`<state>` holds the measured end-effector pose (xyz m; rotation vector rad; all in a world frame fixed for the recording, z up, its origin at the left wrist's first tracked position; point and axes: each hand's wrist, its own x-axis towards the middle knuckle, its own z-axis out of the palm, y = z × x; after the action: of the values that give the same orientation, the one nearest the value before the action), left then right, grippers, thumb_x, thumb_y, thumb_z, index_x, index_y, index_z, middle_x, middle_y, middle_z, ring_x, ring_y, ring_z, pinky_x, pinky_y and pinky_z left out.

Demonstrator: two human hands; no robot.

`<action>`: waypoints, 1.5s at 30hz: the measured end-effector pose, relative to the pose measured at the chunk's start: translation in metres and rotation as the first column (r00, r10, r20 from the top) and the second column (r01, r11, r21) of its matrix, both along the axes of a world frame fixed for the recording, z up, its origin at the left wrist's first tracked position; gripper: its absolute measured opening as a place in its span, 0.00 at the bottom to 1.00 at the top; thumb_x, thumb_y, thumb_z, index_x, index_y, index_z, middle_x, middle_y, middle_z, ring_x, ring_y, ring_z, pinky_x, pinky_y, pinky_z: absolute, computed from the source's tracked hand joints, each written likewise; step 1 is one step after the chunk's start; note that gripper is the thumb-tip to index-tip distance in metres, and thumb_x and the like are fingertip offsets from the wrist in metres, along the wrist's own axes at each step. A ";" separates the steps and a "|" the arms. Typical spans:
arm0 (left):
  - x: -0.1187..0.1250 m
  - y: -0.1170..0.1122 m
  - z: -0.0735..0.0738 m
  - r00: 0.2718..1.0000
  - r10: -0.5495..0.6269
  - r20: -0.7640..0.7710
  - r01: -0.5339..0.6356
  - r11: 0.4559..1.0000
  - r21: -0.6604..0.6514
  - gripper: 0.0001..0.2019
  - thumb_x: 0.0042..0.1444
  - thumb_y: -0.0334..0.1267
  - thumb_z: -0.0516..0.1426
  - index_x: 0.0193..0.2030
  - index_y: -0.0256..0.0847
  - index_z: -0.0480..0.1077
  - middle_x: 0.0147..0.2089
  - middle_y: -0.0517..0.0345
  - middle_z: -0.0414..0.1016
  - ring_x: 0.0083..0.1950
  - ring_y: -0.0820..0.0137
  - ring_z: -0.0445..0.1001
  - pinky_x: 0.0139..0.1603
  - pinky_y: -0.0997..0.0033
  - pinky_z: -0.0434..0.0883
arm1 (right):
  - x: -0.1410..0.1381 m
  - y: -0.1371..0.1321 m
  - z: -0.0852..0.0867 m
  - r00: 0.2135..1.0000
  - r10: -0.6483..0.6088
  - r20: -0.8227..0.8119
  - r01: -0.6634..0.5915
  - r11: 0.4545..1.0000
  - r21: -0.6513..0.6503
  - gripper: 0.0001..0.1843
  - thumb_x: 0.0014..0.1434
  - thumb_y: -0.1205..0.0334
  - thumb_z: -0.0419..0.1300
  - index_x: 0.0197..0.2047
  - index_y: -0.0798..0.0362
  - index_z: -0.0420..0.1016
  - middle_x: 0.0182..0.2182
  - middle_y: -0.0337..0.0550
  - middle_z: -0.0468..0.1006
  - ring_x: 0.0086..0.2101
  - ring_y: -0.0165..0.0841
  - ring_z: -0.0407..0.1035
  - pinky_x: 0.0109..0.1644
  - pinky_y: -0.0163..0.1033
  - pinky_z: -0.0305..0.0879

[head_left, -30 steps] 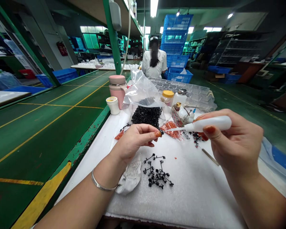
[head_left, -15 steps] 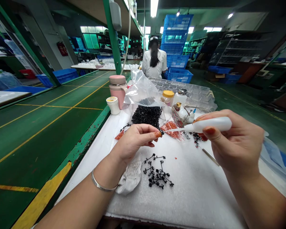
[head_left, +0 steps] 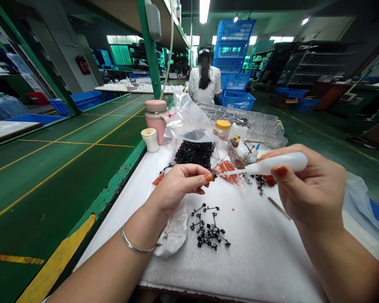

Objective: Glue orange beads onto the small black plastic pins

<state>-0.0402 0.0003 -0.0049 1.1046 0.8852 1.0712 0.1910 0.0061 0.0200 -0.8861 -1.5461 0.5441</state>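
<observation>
A small black plastic part (head_left: 214,176) sits at the centre of the frame, pinched between the thumb and fingers of the left hand (head_left: 180,181), which mostly hide it. The fine nozzle of a white squeeze bottle (head_left: 276,163) points at it from the right — whether the tip touches, I cannot tell. The right hand (head_left: 316,189) is closed around that bottle, right of centre.

Below the part, toward the lower middle, loose black parts (head_left: 211,235) lie scattered on the white work surface (head_left: 259,261), beside a crumpled white cloth (head_left: 173,235). A slim metal tool (head_left: 278,208) lies near the right hand. Just above the left hand is a dense heap of black parts (head_left: 194,153), with a clear bag of orange pieces (head_left: 229,170) to its right.

Farther up stand a pink flask (head_left: 156,122), a white tub (head_left: 150,141) and a yellow-lidded jar (head_left: 222,129) — then, at upper centre, a person in white (head_left: 205,86) beside stacked blue crates (head_left: 234,52). A green conveyor belt (head_left: 66,168) fills the left.
</observation>
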 end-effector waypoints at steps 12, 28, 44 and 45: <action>0.003 -0.001 0.002 0.992 0.062 0.113 -0.071 0.995 0.073 0.08 0.45 0.38 0.69 0.30 0.37 0.79 0.30 0.58 0.75 0.31 0.76 0.70 0.34 0.75 0.68 | 0.006 0.019 0.010 0.729 0.066 -0.681 -0.421 0.828 -0.371 0.18 0.41 0.65 0.75 0.37 0.49 0.77 0.37 0.38 0.76 0.34 0.25 0.68 0.24 0.23 0.60; 0.000 -0.003 0.005 0.987 0.034 0.159 -0.060 0.986 0.157 0.10 0.45 0.41 0.70 0.27 0.38 0.78 0.30 0.59 0.73 0.30 0.76 0.68 0.33 0.74 0.67 | 0.013 0.023 0.005 0.742 0.494 0.453 -0.161 0.787 -0.595 0.10 0.54 0.54 0.65 0.30 0.52 0.79 0.30 0.42 0.80 0.35 0.37 0.71 0.42 0.41 0.63; -0.001 -0.003 0.005 0.978 0.044 0.206 -0.074 0.987 0.140 0.10 0.44 0.40 0.71 0.27 0.38 0.78 0.31 0.59 0.73 0.32 0.76 0.69 0.32 0.77 0.70 | 0.010 0.031 -0.004 0.515 0.653 0.555 -0.165 0.711 -0.684 0.13 0.44 0.76 0.57 0.27 0.51 0.80 0.26 0.37 0.81 0.32 0.34 0.74 0.36 0.35 0.64; -0.002 -0.003 0.005 0.975 0.058 0.213 -0.088 0.987 0.135 0.10 0.43 0.40 0.71 0.27 0.39 0.78 0.31 0.59 0.73 0.32 0.76 0.70 0.32 0.78 0.71 | 0.011 0.032 -0.004 0.513 0.657 0.553 -0.169 0.709 -0.685 0.14 0.44 0.76 0.57 0.27 0.52 0.80 0.26 0.37 0.81 0.32 0.34 0.74 0.36 0.35 0.64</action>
<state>-0.0422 -0.0027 0.0001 1.0610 0.6948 1.3035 0.2017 0.0377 0.0158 -1.2777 -2.5421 1.1389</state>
